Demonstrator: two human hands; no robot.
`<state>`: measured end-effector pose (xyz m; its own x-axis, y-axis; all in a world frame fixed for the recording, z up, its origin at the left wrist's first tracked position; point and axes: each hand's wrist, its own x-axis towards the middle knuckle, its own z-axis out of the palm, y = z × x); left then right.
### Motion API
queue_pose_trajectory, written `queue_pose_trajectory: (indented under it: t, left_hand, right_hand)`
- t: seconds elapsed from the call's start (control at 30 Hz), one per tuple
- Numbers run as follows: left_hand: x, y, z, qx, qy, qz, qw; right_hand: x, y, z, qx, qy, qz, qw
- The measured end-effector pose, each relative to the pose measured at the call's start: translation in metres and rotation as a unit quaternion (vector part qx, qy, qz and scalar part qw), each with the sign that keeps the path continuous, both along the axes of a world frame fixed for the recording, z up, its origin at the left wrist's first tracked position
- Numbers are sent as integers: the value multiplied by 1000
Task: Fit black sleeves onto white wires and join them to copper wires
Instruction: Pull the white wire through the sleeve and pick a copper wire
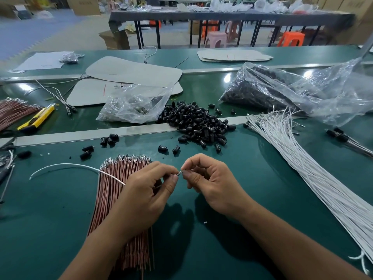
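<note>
Both hands meet over the green table [50,209]; white wire bundle [312,172] right of the right hand [214,184], copper wires [113,199] beneath the left hand [145,190], black sleeves [197,126] heaped beyond. Left pinches one white wire [80,165], right the metal tip [180,172] between them.

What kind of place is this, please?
Probably a factory assembly hall: a long green workbench, bundles of white wires and copper wires, a heap of black sleeves, cardboard cartons behind.
</note>
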<state>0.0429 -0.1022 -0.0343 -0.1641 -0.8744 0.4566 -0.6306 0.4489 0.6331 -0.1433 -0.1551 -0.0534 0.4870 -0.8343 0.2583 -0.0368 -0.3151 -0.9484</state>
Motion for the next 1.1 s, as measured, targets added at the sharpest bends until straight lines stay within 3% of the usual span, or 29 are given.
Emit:
queue_pose_trajectory:
  t: [0.27, 0.87, 0.97, 1.03, 1.1]
  left_hand:
    - [-5, 0, 0, -27, 33, 29, 999]
    - [4, -2, 1, -15, -10, 13, 1000]
    - [13, -6, 1, -27, -5, 74, 997]
    - [22, -8, 1, -30, 29, 119, 992]
    - [29, -10, 1, -22, 84, 154, 984]
  right_hand:
    - [1, 3, -1, 2, -20, 1, 1000]
    - [0, 4, 1, -25, -18, -74, 997]
    - [2, 5, 0, -75, 72, -80, 991]
    - [6, 11, 1, -188, 173, 10, 967]
    - [14, 20, 2, -294, 239, 138, 915]
